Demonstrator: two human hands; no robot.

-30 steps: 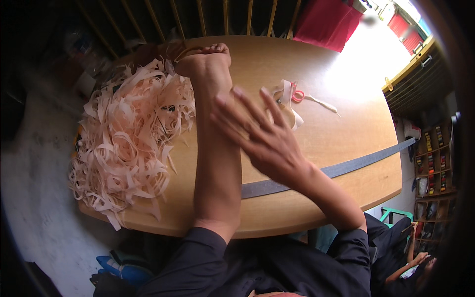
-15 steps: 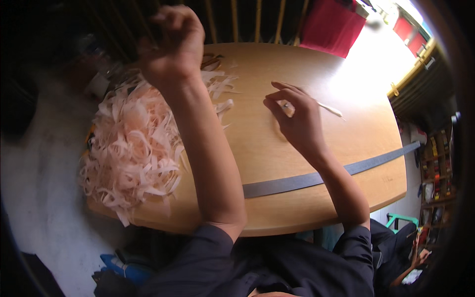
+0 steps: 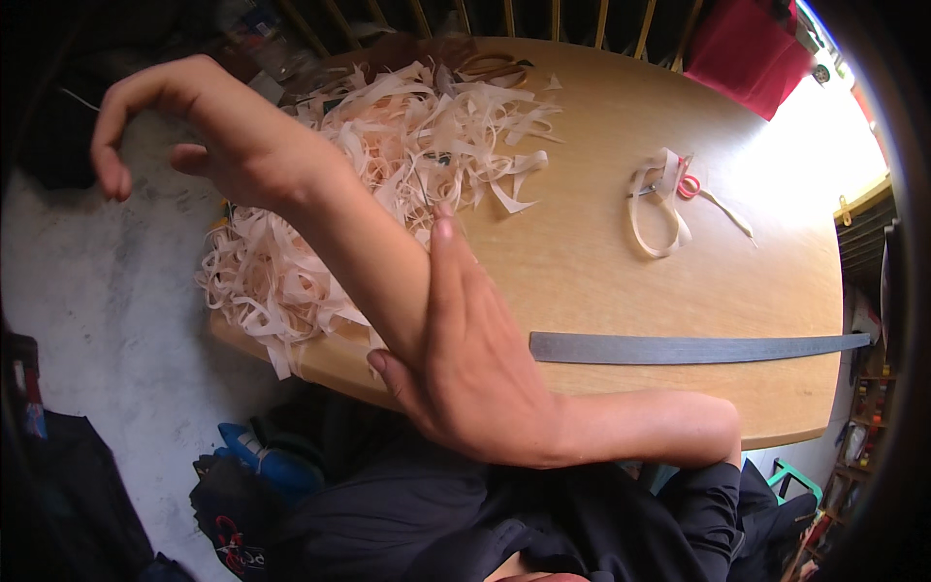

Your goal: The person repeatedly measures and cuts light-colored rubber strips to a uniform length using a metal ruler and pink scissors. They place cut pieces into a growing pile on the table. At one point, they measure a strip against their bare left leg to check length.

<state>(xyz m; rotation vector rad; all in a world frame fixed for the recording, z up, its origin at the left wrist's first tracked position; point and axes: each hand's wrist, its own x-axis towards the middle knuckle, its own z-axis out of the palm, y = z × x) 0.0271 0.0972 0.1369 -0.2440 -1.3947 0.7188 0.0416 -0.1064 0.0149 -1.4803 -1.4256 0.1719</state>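
My left hand (image 3: 184, 126) is raised beyond the table's left side, wrist bent, fingers loosely curved and apart, holding nothing. Across my left forearm (image 3: 359, 242) lies my right hand (image 3: 480, 359), its fingers stretched out against the skin and its thumb on the near side. Beneath and beyond that forearm spreads a large heap of pale pink fabric strips (image 3: 281, 262). On the right part of the table a looped pale strip (image 3: 667, 233) lies by small scissors with red handles (image 3: 690, 186), a thin white cord (image 3: 729, 215) trailing from them.
A long metal ruler (image 3: 698, 349) lies along the near side of the wooden table (image 3: 582, 242). Dark-handled scissors (image 3: 495, 66) rest at its far edge. A red bag (image 3: 747, 53) hangs beyond, before slatted bars. A blue bundle (image 3: 267, 456) is below at left.
My left hand has swung outward to the left. My right hand has left the looped strip and come across onto my left forearm. The view has shifted, too.
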